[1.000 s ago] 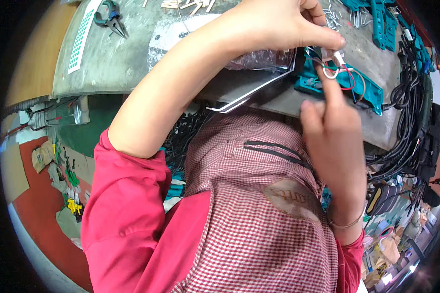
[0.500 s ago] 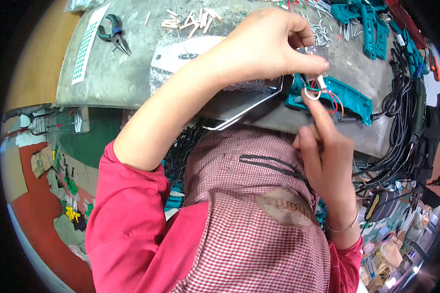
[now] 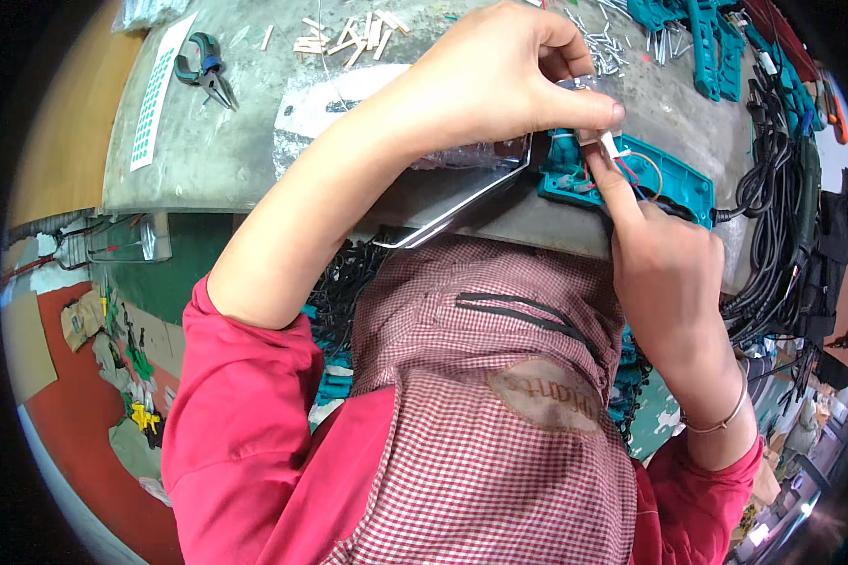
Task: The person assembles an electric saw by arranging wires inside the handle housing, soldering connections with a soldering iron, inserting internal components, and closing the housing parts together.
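A teal plastic tool housing (image 3: 685, 185) lies open side up near the table's front edge, with red, blue and brown wires (image 3: 659, 171) inside. My left hand (image 3: 528, 80) is above its left end, thumb and fingers curled round a small part that is mostly hidden. My right hand (image 3: 667, 268) reaches in from the front. Its index finger is stretched out against a white sleeve (image 3: 610, 145) on the wires, while the other fingers are bent underneath, partly out of sight. A bent, shiny metal rod (image 3: 462, 208) sticks out past the table edge below my left forearm.
Pliers (image 3: 211, 79) and a sheet of green dots (image 3: 156, 99) lie at the left. Pale short sticks (image 3: 366, 36), screws (image 3: 609, 49) and clear plastic film (image 3: 303, 115) are farther back. More teal housings (image 3: 712, 58) and bundled black cables (image 3: 766, 202) crowd the right.
My right hand has shifted right and its index finger now reaches deeper into the housing. The white loop on the wires no longer shows. My left hand stays nearly in place.
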`<state>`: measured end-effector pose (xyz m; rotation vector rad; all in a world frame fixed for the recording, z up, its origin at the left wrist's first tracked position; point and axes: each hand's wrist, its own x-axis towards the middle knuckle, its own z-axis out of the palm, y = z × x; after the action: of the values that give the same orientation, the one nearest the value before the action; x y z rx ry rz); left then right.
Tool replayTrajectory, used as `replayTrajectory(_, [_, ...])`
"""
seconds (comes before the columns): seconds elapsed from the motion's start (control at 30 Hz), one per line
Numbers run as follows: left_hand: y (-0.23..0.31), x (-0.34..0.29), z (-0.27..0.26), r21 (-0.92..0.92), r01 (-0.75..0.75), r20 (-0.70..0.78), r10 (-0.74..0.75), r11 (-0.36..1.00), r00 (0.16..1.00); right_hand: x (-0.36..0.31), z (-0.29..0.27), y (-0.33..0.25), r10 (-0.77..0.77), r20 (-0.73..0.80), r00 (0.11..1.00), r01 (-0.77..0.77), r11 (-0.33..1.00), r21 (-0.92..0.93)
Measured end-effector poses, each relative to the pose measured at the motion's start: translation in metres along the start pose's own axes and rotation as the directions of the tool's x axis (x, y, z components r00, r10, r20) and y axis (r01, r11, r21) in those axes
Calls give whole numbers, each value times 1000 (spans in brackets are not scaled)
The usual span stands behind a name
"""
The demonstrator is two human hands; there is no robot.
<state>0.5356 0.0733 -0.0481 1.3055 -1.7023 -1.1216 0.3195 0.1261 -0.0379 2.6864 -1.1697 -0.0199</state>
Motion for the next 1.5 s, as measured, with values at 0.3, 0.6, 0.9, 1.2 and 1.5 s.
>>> replayTrajectory(0.3, [-11, 1, -2, 14, -196, 39, 195, 980, 980, -31, 12, 11, -46, -147, 988, 92, 941, 324])
replayTrajectory(0.6, [-11, -7, -1, -42, -123, 45, 125, 992, 991, -9, 3, 3, 44, 119, 992, -81, 941, 328])
replayTrajectory(0.9, [-10, -7, -1, -28, -90, 47, 91, 996, 995, -21, 16, -6, 24, -125, 992, 43, 862, 506])
replayTrajectory(1.2, [-10, -7, -3, 44, -137, 54, 134, 990, 989, -21, 2, 2, 43, -183, 982, 77, 796, 600])
replayTrajectory(1.5, [-10, -9, -2, 47, -206, 68, 203, 977, 977, -11, -12, 3, 125, 137, 983, -185, 689, 701])
